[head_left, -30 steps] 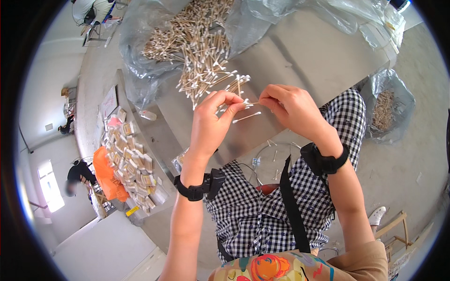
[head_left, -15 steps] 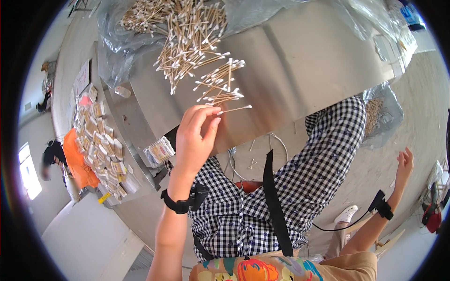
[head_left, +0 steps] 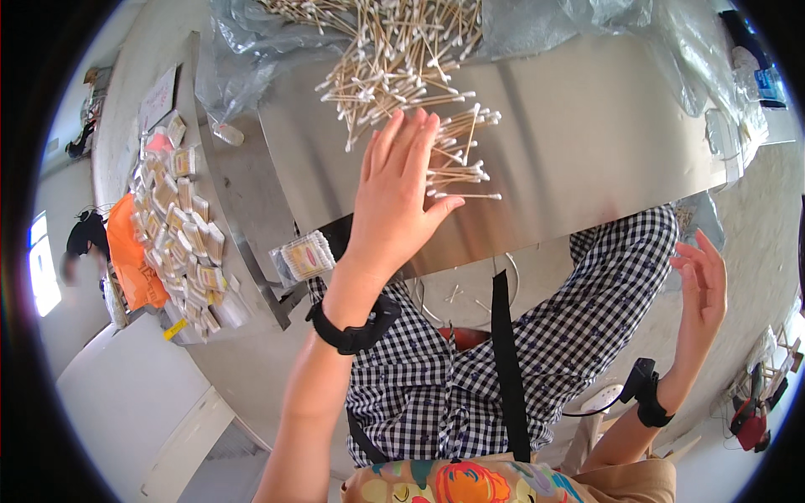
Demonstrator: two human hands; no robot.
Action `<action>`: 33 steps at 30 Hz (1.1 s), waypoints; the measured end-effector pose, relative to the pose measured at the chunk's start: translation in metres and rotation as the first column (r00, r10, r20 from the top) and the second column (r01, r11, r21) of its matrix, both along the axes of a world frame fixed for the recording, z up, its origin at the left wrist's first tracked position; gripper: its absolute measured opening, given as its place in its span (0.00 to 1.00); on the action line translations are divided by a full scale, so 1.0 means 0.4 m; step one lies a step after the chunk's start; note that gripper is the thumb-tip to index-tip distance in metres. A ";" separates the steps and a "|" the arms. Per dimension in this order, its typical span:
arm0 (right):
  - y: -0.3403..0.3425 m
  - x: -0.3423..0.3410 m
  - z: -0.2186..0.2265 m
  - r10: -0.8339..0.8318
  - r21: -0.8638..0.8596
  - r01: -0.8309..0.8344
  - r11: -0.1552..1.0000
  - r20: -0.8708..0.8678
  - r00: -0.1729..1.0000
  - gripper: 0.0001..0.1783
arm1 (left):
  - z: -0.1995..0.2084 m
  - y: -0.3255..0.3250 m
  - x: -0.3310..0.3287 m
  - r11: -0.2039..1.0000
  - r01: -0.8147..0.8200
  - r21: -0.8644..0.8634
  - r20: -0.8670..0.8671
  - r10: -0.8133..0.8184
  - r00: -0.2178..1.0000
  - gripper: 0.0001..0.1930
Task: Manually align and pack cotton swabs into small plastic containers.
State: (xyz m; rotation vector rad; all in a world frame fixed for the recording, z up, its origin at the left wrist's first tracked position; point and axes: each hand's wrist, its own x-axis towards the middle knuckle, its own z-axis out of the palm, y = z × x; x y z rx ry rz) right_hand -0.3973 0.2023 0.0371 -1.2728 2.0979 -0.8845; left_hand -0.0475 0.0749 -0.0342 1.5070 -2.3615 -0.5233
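My left hand (head_left: 398, 189) lies palm down over a small group of cotton swabs (head_left: 464, 163), fingers stretched out together and thumb spread to the right. Its palm and fingers hide part of the group. Those swabs lie roughly sideways on the metal tabletop (head_left: 587, 134), close to the near edge. Beyond my fingertips spreads a larger loose pile of cotton swabs (head_left: 411, 50). My right hand (head_left: 704, 281) hangs off to the right, away from the table, with nothing in it and its fingers apart and slightly bent.
A clear packet of swabs (head_left: 306, 256) sits by the table's near left corner. Many more packets (head_left: 180, 226) are heaped at the left, beside an orange cloth (head_left: 130, 251). Crumpled clear plastic (head_left: 553, 21) lines the far edge. Several stray swabs lie on the floor.
My left hand has gone from holding its fingertips near one swab to lying flat over the small group. My right hand has come up and inward. The view has shifted.
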 end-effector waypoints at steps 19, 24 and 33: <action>-0.238 0.395 -0.283 0.441 -0.368 -0.366 0.855 0.145 0.886 0.38 | -0.036 0.080 -0.029 0.992 -0.127 0.002 -0.157 0.126 0.980 0.45; -0.245 0.403 -0.266 0.523 -0.393 -0.539 0.745 -0.158 0.838 0.39 | -0.015 0.041 -0.059 0.999 -0.019 0.047 -0.168 0.026 0.985 0.39; -0.242 0.417 -0.314 0.444 -0.334 -0.606 0.722 -0.448 0.776 0.19 | -0.054 0.070 -0.005 0.995 -0.095 0.016 -0.113 0.096 0.989 0.19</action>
